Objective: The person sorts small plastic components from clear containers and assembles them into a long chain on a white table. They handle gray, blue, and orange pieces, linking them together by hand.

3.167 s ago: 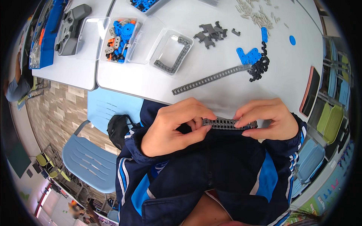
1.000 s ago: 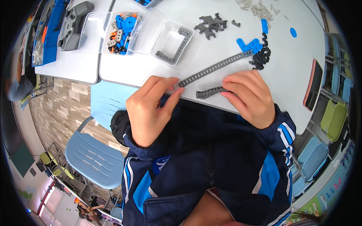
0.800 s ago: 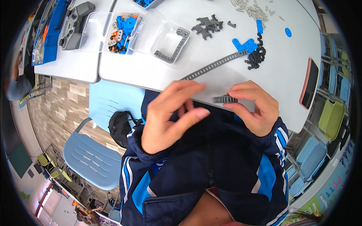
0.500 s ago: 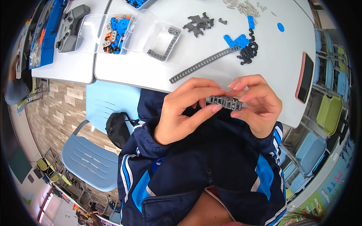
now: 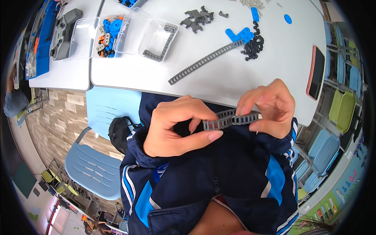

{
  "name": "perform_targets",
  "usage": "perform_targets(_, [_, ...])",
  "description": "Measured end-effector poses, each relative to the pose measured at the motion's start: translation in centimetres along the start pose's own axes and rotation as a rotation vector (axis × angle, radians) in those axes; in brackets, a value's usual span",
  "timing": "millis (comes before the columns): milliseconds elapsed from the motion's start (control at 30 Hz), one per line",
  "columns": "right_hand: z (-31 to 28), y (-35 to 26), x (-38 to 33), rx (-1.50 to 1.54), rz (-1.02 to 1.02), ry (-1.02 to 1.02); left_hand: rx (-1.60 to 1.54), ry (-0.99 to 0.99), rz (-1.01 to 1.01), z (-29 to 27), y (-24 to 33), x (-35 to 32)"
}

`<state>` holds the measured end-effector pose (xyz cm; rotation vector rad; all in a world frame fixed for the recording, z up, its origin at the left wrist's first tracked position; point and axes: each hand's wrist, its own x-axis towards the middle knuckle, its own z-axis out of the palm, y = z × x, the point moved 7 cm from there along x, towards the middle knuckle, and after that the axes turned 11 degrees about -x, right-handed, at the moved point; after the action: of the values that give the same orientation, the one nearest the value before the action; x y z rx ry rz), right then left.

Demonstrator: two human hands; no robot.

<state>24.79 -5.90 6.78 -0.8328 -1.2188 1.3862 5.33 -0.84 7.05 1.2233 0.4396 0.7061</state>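
Note:
A short dark grey chain track of linked plastic pieces (image 5: 225, 122) hangs between my two hands, just off the table's near edge. My left hand (image 5: 176, 127) pinches one end, thumb below and fingers above. At the other end my right hand (image 5: 270, 107) grips the track between thumb and fingertips. The track looks folded into a narrow loop; whether its ends are joined I cannot tell. Beyond my hands a longer grey track (image 5: 205, 62) lies slanting on the table, its far end against blue connector beams (image 5: 239, 35) and a pile of black links (image 5: 253, 47).
A clear box (image 5: 158, 41) holds another bent track. Left of it stands an open box of mixed parts (image 5: 109, 35), and a grey game controller (image 5: 65, 34). Grey pieces (image 5: 196, 19), a blue gear (image 5: 288, 18) and a phone (image 5: 315, 74) lie on the table (image 5: 129, 72).
My hands have moved apart and slightly lower, opening out the grey track that was bunched between the fingertips. The table has shifted a little up and left in view.

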Motion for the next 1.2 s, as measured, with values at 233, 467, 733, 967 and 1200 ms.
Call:
perform_targets(233, [1.6,1.1,1.3,-0.25,0.419,-0.155,0.082,0.056,0.033,0.4,0.0,0.3])
perform_targets(467, [1.2,0.2,3.2,-0.41,0.229,-0.164,0.125,0.201,-0.046,-0.1,-0.5,-0.4])
perform_targets(733, [1.3,0.4,3.4,-0.431,0.35,-0.153,0.537,0.142,0.102,0.7,1.3,1.2])
perform_targets(967, [1.5,0.4,4.2,-0.454,0.356,-0.307,0.427,-0.049,0.018,0.5,1.1,1.7])
perform_targets(1200, [1.7,0.9,4.3,-0.381,0.407,-0.342,0.382,-0.035,-0.019,0.9,1.0,1.6])
